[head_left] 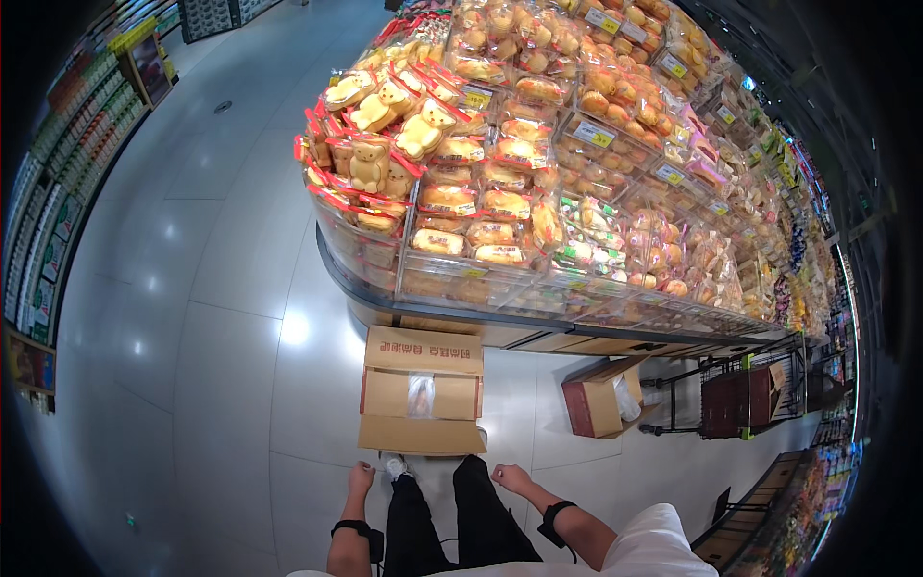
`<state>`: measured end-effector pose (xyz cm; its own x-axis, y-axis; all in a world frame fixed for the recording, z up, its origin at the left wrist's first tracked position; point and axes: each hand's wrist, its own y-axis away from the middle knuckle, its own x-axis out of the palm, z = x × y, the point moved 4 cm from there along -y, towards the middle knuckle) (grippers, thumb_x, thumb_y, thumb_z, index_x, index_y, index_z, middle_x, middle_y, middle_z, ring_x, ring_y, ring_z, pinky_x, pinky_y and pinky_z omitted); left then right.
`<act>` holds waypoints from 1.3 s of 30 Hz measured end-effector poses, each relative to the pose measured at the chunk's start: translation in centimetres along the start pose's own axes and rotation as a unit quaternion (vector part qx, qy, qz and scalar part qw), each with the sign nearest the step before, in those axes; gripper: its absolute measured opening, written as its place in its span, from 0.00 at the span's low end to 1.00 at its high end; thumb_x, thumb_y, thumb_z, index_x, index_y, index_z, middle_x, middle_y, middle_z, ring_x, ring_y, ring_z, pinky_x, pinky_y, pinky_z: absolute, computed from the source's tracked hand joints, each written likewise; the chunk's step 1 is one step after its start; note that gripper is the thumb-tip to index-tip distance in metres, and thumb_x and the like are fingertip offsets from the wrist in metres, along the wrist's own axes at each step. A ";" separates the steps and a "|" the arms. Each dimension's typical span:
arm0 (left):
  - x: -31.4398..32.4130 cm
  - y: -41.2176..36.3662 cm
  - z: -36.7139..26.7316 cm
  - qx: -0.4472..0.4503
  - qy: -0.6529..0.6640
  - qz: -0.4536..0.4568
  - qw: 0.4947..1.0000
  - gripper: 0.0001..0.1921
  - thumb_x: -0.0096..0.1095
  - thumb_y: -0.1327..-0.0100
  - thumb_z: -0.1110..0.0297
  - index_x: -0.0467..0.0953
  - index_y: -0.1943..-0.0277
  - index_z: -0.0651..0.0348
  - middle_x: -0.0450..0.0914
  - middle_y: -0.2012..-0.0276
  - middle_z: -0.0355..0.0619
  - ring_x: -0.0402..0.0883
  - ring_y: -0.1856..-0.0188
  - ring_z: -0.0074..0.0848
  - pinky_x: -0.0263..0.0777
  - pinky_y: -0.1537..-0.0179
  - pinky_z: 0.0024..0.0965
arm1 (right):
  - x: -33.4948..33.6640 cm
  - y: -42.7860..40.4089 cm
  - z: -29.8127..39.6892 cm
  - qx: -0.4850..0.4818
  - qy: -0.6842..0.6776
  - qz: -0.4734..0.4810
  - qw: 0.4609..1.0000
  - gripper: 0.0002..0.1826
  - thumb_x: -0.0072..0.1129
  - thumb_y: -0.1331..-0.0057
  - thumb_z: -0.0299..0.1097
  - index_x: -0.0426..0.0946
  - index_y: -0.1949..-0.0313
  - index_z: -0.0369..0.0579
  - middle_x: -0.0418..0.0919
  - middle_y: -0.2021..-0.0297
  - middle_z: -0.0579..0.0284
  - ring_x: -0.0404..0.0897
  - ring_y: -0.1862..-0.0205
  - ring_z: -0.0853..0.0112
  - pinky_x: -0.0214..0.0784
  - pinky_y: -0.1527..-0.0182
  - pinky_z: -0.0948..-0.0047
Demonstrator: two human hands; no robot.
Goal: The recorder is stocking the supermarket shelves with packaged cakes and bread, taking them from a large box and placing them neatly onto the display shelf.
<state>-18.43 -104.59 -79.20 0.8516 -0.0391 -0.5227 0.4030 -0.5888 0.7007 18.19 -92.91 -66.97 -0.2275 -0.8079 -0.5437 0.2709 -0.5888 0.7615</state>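
My left hand (362,475) hangs beside my leg, its fingers curled with nothing visible in them. On the other side, my right hand (510,477) is also curled and holds nothing that I can see. Just beyond my feet a cardboard box (423,435) stands on the floor with its flaps spread, and some clear plastic shows in its middle opening. Behind it rises a display stand with clear bins (469,281) of packaged bread. Bear-shaped packaged cakes (425,128) are heaped at its rounded left end.
To the right, another open cardboard box (593,407) with plastic in it lies tilted near a shopping cart (685,400) carrying a dark red box (735,404). Stocked shelves (94,144) line the far left. A further display (779,505) stands at the lower right.
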 end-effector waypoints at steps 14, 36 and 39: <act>1.0 -2.3 3.0 0.006 -0.035 -0.038 0.999 0.29 0.60 0.53 0.72 0.60 0.46 0.63 0.70 0.57 0.63 0.69 0.55 0.54 0.65 0.54 0.43 | 1.9 -5.8 -2.3 0.032 -0.076 0.007 0.997 0.12 0.56 0.46 0.40 0.73 0.68 0.46 0.77 0.80 0.55 0.78 0.73 0.61 0.69 0.67 0.64; 1.6 -20.0 -14.1 0.146 -0.084 -0.361 0.917 0.37 0.55 0.44 0.46 0.53 0.41 0.66 0.60 0.48 0.60 0.62 0.50 0.50 0.58 0.49 0.44 | -4.0 -28.8 -4.8 0.123 -0.180 -0.364 0.905 0.35 0.55 0.45 0.56 0.58 0.52 0.38 0.71 0.69 0.45 0.72 0.66 0.56 0.63 0.60 0.62; 3.3 -21.3 -15.7 0.182 -0.125 -0.353 0.909 0.38 0.53 0.44 0.46 0.49 0.39 0.62 0.57 0.46 0.61 0.60 0.47 0.51 0.57 0.48 0.45 | -3.8 -30.6 -6.5 0.109 -0.187 -0.344 0.913 0.40 0.53 0.45 0.60 0.56 0.48 0.36 0.67 0.61 0.37 0.70 0.59 0.53 0.61 0.54 0.60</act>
<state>-18.90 -79.51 -88.19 0.3024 0.2963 -0.9059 0.6423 -0.7656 -0.0360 16.84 -72.00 -90.54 -0.5891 -0.1578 -0.7925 -0.2409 -0.9019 0.3586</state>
